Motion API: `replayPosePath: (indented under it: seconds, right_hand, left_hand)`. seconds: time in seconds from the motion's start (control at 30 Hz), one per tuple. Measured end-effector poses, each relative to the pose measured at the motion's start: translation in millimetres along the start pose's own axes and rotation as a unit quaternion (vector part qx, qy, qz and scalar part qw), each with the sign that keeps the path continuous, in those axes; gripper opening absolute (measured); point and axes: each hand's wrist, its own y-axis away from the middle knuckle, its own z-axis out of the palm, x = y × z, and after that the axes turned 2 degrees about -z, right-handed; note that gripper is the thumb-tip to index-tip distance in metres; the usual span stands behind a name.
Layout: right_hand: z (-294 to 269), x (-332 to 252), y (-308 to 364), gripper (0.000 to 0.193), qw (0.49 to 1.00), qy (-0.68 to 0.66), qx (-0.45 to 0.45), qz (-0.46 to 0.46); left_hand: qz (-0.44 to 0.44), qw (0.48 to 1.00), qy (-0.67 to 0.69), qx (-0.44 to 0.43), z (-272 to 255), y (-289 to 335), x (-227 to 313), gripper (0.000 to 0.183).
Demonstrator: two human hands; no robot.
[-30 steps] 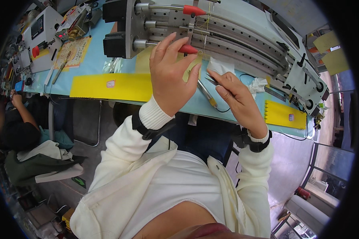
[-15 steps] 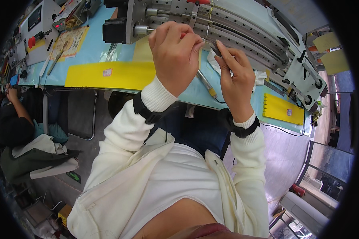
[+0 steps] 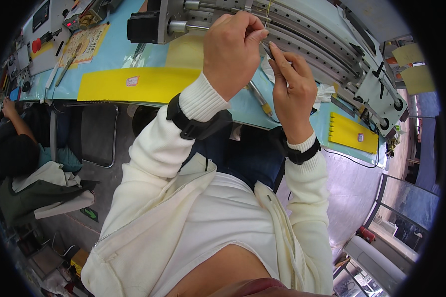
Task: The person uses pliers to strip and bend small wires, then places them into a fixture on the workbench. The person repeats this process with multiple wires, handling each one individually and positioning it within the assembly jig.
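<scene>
My left hand (image 3: 233, 52) is closed in a pinch over the front rail of a metal linear-slide machine (image 3: 302, 42). A thin yellow strand (image 3: 268, 12) runs down to its fingertips; whether it is thread or wire I cannot tell. Close on the right, my right hand (image 3: 295, 84) grips a slim dark tool (image 3: 266, 48) between thumb and fingers. Its tip points up toward the left fingertips, and its kind is mostly hidden. Below the hands lies a pen-like tool with a metal barrel and yellow band (image 3: 260, 99). White crumpled tissue (image 3: 323, 94) sits right of my right hand.
A long yellow strip (image 3: 148, 85) lies along the table's front edge, and a yellow notched piece (image 3: 352, 133) lies at the right. A black motor (image 3: 143, 28) juts from the machine's left end. Hand tools and a control box crowd the far left, where another person (image 3: 15, 133) sits.
Both hands have shifted slightly up in the picture, the left one also to the right, bringing their fingertips closer together. The yellow strand has swung right with the left fingers.
</scene>
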Motion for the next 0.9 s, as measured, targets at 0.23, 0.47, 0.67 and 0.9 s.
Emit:
replayPosePath:
  seconds: [0.23, 0.47, 0.67, 0.9]
  right_hand:
    - [3.3, -0.4, 0.2, 0.039, 1.0, 0.003, -0.002, 0.008]
    - [4.3, 0.6, -0.1, 0.04, 1.0, 0.003, 0.004, 0.004]
    - [5.8, 3.6, 0.7, 0.04, 1.0, -0.007, 0.005, 0.001]
    - [4.1, 1.3, 0.4, 0.041, 0.997, -0.06, 0.041, 0.017]
  left_hand:
    - [-0.008, 1.0, -0.001, 0.003, 0.9, 0.8, -0.3, 0.009]
    - [-0.013, 1.0, 0.002, 0.005, 1.5, 0.6, -0.2, 0.008]
    - [-0.011, 1.0, -0.001, 0.006, 2.2, 1.4, -0.9, 0.008]
    - [-0.015, 1.0, 0.022, 0.0, 0.8, 0.1, 1.1, 0.009]
